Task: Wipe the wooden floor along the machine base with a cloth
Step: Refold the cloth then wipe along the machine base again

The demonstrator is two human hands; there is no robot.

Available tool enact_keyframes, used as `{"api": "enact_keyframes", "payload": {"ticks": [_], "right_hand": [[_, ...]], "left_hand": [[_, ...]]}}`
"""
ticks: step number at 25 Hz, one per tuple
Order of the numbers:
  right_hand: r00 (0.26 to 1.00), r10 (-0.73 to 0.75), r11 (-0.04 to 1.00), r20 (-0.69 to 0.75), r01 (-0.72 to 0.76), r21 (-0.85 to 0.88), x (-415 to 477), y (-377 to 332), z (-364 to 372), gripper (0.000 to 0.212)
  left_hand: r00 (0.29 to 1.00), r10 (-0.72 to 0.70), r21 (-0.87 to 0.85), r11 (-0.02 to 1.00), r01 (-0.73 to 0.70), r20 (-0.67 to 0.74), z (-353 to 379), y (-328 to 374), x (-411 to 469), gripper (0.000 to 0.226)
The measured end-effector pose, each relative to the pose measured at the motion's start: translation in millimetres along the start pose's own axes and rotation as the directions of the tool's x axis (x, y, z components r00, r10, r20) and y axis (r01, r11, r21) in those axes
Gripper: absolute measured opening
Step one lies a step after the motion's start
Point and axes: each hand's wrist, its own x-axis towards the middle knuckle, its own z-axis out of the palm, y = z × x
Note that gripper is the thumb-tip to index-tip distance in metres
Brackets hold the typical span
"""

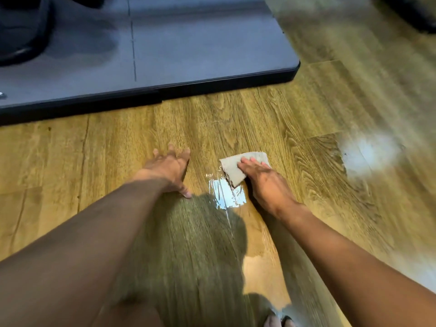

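A small beige cloth lies flat on the wooden floor, a short way in front of the grey machine base with its black edge. My right hand presses down on the cloth with the fingers laid over it. My left hand rests flat on the floor to the left of the cloth, fingers spread, holding nothing. A shiny wet patch shows on the boards just below the cloth, between my two hands.
A black rounded machine part stands on the base at the far left. Another dark object sits at the top right corner. A bright light reflection glares on the floor to the right. My foot shows at the bottom edge.
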Motion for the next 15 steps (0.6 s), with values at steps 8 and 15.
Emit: {"api": "enact_keyframes", "payload": {"ticks": [8,15], "right_hand": [[0.997,-0.047,0.998,-0.062,0.045,-0.037,-134.6,0.1,18.3,0.072],[0.999,0.01,1.0,-0.036,-0.011,-0.026,-18.2,19.2,-6.8,0.082]], "left_hand": [[0.997,0.073,0.0,0.997,-0.073,-0.008,0.1,26.1,6.0,0.126],[0.999,0.034,-0.008,0.999,-0.034,0.003,-24.9,42.7,23.7,0.133]]}}
